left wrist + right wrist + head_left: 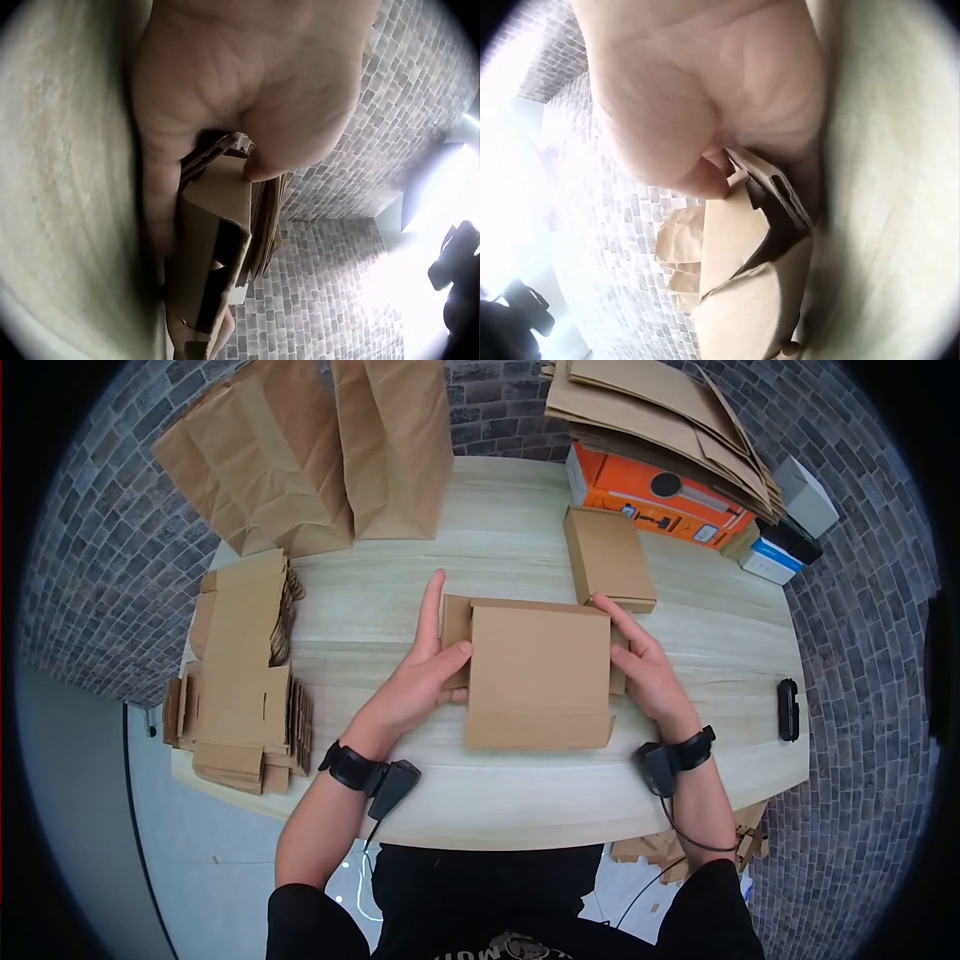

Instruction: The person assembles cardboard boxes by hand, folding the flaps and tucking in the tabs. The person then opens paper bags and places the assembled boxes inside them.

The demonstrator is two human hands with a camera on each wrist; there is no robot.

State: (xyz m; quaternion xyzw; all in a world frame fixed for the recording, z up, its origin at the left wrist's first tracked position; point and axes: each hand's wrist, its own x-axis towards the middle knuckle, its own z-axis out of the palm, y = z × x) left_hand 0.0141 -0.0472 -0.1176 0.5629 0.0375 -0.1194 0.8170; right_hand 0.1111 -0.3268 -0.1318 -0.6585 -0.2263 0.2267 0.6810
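A partly folded brown cardboard box [540,668] lies in front of me, its lid panel over the top and a front flap toward my body. My left hand [412,678] holds its left side, thumb at the lid edge and index finger stretched away from me. On the other side my right hand [648,670] grips the right side, with thumb on the edge and index finger at the far corner. Side flaps stick out beneath both thumbs. In the right wrist view, the box [731,236] shows an open gap at its side, close to the palm.
Flat box blanks [238,650] are stacked at the left. Behind the work stands a closed cardboard box [612,565], near an orange box [625,478] topped with cardboard sheets [650,400]. Paper bags [265,470] stand back left. A black object [788,710] lies by the right edge.
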